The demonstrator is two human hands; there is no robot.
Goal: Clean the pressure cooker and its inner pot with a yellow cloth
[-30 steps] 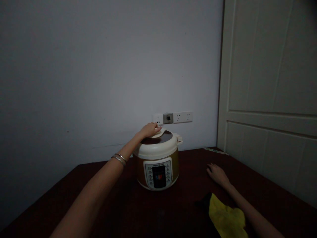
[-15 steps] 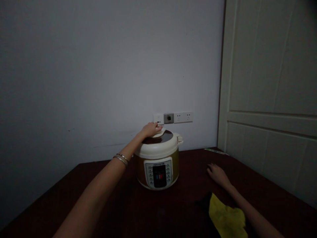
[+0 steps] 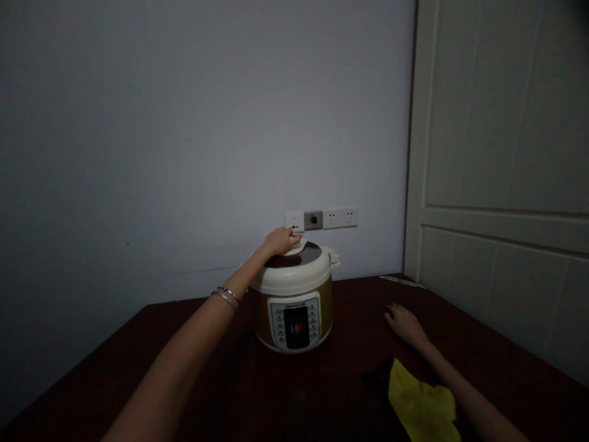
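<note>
A round electric pressure cooker (image 3: 292, 281), white on top with a gold-brown body, stands on the dark red table. Its control panel (image 3: 295, 324) with a small dark display faces me. On top of the lid, my left hand (image 3: 278, 240) is closed over the white lid handle (image 3: 298, 247); the fingertips on the far side are partly hidden. The lid sits down on the cooker. My right hand (image 3: 405, 323) lies flat on the table to the right of the cooker, fingers loosely stretched and holding nothing. A yellow and black cloth (image 3: 421, 399) lies beside my right forearm.
Behind the cooker, wall sockets (image 3: 340, 217) and a grey switch plate (image 3: 313, 220) are set in the pale wall. A thin, light strip (image 3: 401, 281) rests near the table's back edge. A white panelled door (image 3: 501, 184) rises along the right side.
</note>
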